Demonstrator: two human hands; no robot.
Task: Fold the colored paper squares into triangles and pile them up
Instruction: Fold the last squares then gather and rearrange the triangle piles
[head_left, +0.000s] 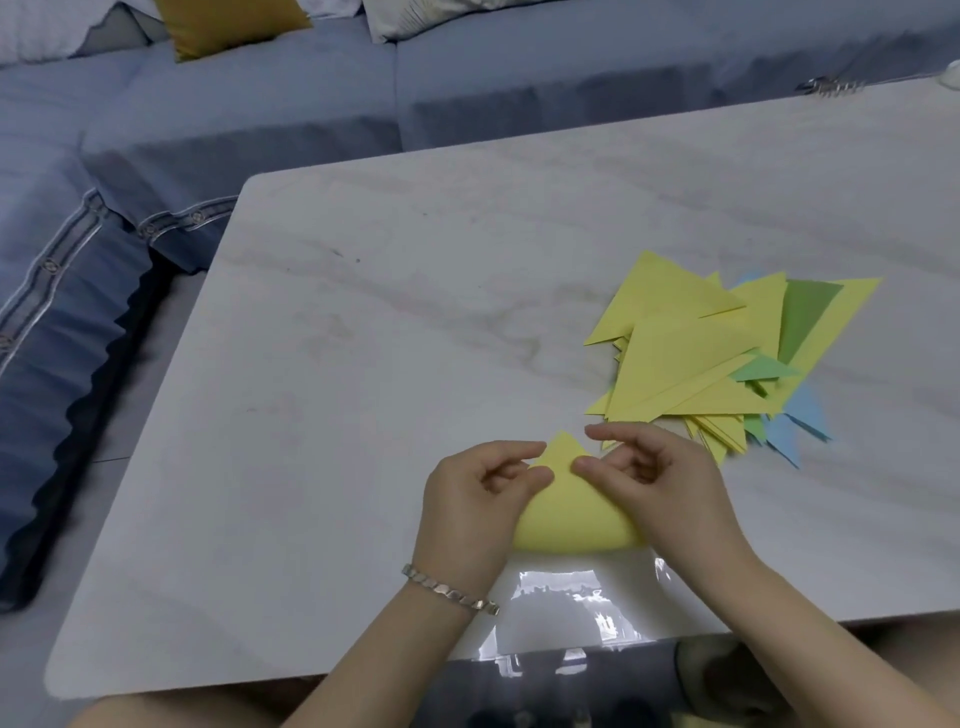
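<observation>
Two hands, left hand (467, 499) and right hand (660, 483), pinch the yellow paper (571, 514) near its far tip, on the desk (415, 312) beside the triangle pile (717, 353); match corners before flattening the rounded fold.

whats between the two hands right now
The yellow sheet, bent over but not creased, fills the gap: its pointed corner sticks up between the left hand and right hand, which both pinch it. The head view shows this.
</observation>
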